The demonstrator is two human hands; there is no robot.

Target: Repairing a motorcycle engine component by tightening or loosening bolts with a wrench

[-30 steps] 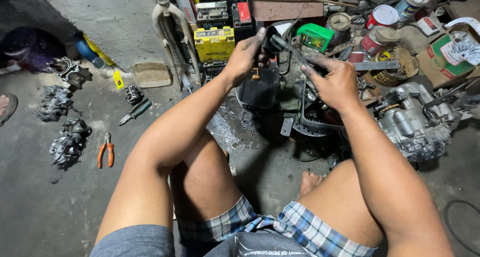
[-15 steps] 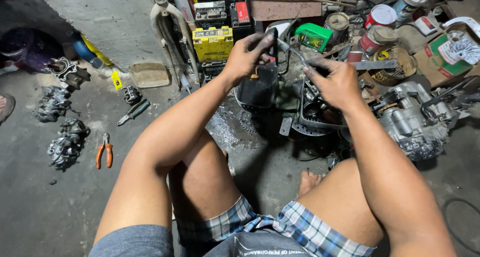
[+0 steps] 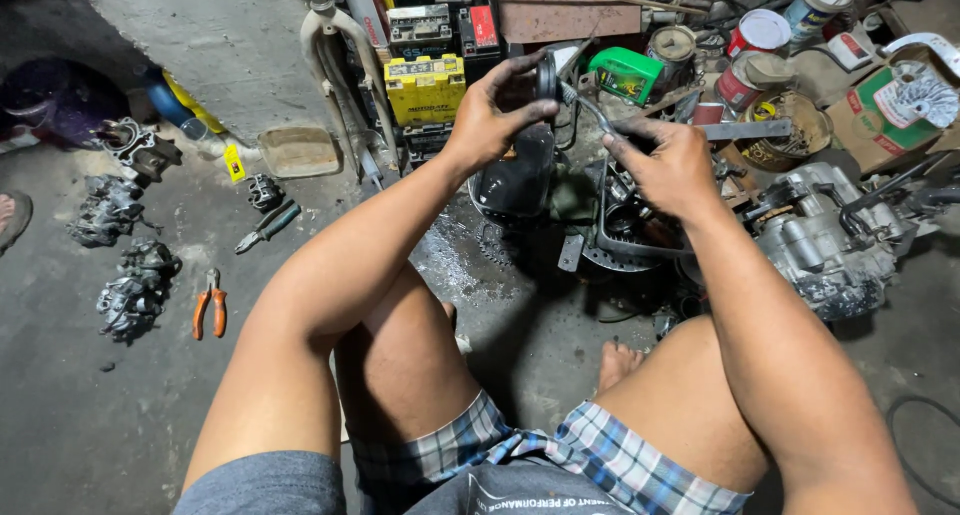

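Dark round part (image 3: 545, 80) raised above the oily floor (image 3: 520, 325), gripped at its rim by the left hand (image 3: 495, 115), fingers curled around it, apparently to keep it steady at working height. Thin metal tool (image 3: 590, 110) pinched in the right hand (image 3: 670, 165), tip angled toward the part. Directly below, black casing (image 3: 515, 185) and a tray of parts (image 3: 630, 240); grey engine block (image 3: 830, 240) just right. Yellow battery (image 3: 425, 87), cans (image 3: 757, 32) and boxes crowding the far edge. Open concrete only to the left, past pliers (image 3: 210, 303) and carburettor pieces (image 3: 130, 290). Knees hemming in the near side.
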